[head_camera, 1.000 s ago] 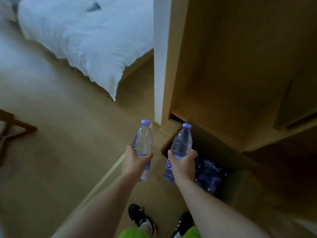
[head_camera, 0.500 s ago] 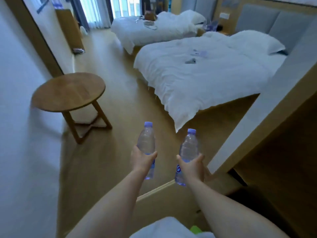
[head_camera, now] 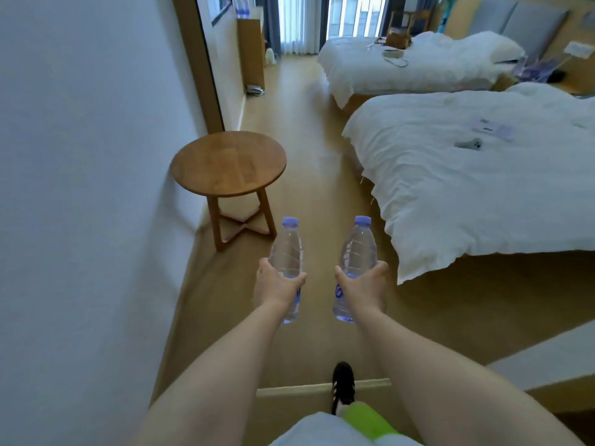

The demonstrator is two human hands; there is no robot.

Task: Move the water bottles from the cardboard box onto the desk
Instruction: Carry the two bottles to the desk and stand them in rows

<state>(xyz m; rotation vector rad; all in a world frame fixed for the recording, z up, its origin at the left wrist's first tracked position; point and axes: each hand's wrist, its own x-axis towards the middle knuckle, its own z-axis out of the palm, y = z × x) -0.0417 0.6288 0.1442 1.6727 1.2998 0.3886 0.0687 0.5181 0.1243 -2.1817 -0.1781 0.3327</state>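
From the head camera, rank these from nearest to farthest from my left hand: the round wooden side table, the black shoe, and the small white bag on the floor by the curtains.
Measured from the left hand:
1. Black shoe with white stripes, on the floor below, slightly right.
2. Round wooden side table, ahead on the left against the wall.
3. Small white bag, far down the room beside the curtains.
The shoe and table are close; their ranking is tentative.

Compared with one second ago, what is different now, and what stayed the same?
The view has swung away from the cardboard box, which is gone from sight, toward the round table and the beds. The person has stepped into the room. Unchanged: the left hand still grips one bottle, the right hand the other bottle, both upright, caps on.
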